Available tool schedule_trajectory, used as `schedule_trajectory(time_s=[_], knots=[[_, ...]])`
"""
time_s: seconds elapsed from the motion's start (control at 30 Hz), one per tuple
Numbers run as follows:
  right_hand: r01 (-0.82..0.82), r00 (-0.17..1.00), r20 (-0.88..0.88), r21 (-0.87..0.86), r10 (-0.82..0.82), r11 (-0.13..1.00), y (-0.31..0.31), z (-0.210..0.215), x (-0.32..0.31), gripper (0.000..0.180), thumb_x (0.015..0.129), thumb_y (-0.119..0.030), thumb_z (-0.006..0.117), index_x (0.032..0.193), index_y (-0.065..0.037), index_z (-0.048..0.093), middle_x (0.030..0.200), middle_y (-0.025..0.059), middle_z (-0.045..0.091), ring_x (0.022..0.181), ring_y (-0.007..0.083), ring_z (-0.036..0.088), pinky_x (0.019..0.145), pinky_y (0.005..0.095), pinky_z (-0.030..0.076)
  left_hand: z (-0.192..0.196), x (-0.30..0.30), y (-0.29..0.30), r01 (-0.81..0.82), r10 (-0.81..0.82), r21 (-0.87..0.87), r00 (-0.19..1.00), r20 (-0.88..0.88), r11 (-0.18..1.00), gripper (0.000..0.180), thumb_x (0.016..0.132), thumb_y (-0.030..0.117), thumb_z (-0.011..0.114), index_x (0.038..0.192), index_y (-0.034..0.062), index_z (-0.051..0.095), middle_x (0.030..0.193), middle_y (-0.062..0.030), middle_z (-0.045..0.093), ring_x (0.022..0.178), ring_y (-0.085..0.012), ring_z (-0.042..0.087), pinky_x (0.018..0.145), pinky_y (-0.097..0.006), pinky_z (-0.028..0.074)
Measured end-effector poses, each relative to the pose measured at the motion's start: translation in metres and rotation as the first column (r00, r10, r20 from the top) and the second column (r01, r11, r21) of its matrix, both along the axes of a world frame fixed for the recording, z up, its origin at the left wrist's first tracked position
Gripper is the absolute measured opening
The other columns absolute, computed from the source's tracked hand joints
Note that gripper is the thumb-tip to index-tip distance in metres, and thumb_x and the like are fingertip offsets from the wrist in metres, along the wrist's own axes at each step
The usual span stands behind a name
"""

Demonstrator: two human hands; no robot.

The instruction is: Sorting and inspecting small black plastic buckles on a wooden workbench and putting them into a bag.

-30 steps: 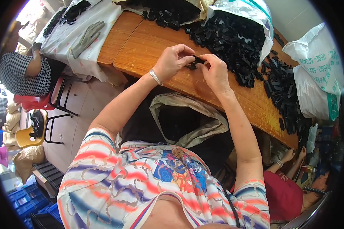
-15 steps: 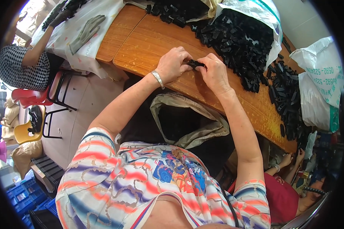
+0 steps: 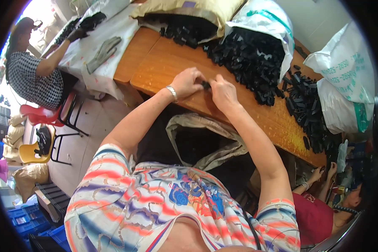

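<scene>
My left hand (image 3: 190,82) and my right hand (image 3: 223,92) meet over the wooden table (image 3: 164,67), both pinching one small black plastic part (image 3: 206,85) between the fingertips. A silver bracelet sits on my left wrist. Just beyond my hands lies a big heap of similar black parts (image 3: 248,63), spilling from a white sack (image 3: 264,21). Below the table edge, between my arms, an open tan bag (image 3: 206,138) hangs with a dark inside.
More black parts (image 3: 306,113) lie at the table's right end beside white sacks (image 3: 344,75). A person in a checked top (image 3: 29,80) works at a cloth-covered table at left. Another person in red (image 3: 319,210) sits low right. Red and yellow chairs stand left.
My hands stay together on the small black part with only slight finger movement. The view has shifted a little, so the table sits lower in the picture.
</scene>
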State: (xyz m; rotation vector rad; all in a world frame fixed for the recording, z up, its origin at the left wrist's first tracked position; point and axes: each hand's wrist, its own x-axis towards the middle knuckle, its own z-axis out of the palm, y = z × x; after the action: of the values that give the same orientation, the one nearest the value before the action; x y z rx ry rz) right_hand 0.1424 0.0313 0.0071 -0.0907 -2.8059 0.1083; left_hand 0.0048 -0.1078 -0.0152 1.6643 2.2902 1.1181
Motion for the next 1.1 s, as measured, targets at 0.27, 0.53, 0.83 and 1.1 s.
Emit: schedule_trajectory(time_s=[0.27,0.53,0.83,1.1], knots=[[-0.062,0.994,0.061,-0.374,0.091,0.925,-0.066,0.000,0.122,0.026,0.076,-0.014,0.077,0.099,-0.006,0.068,0.094,0.0130,0.063,0.082,0.0345,0.066,0.069,0.0416,0.054,0.013,-0.035,0.025,-0.170,0.169,0.073,0.985,0.020,0.983,0.033,0.084,0.010,0.059,0.117,0.0086,0.063,0.109,-0.0161,0.062,0.101,-0.0315,0.062,0.090,-0.039,0.051],[-0.131,0.979,0.059,-0.557,0.196,0.820,-0.072,-0.013,0.124,0.022,0.080,-0.016,0.075,0.099,-0.005,0.070,0.088,0.0129,0.063,0.078,0.0343,0.066,0.067,0.0422,0.054,0.001,-0.069,0.089,-0.215,0.205,0.002,0.930,-0.306,0.977,0.046,0.084,0.002,0.053,0.129,0.0099,0.060,0.130,-0.0159,0.054,0.121,-0.0354,0.052,0.103,-0.039,0.045],[0.054,0.955,-0.265,-0.287,-0.133,0.956,0.012,0.010,0.008,0.021,0.083,-0.007,0.068,0.103,-0.008,0.065,0.098,0.0150,0.060,0.081,0.0374,0.065,0.069,0.0451,0.054,-0.002,-0.029,0.051,-0.059,0.088,0.151,0.977,-0.194,0.987,0.035,0.086,0.001,0.052,0.118,0.0074,0.065,0.123,-0.0149,0.059,0.111,-0.0342,0.058,0.095,-0.040,0.049],[0.267,0.942,-0.140,-0.238,-0.305,0.934,0.039,-0.002,-0.038,0.036,0.079,-0.007,0.074,0.114,-0.010,0.064,0.103,0.0143,0.061,0.084,0.0375,0.065,0.073,0.0435,0.054,0.007,-0.038,0.034,-0.168,0.181,0.117,0.976,-0.118,0.979,0.027,0.088,0.021,0.064,0.108,0.0038,0.067,0.105,-0.0166,0.064,0.102,-0.0340,0.061,0.088,-0.041,0.051]])
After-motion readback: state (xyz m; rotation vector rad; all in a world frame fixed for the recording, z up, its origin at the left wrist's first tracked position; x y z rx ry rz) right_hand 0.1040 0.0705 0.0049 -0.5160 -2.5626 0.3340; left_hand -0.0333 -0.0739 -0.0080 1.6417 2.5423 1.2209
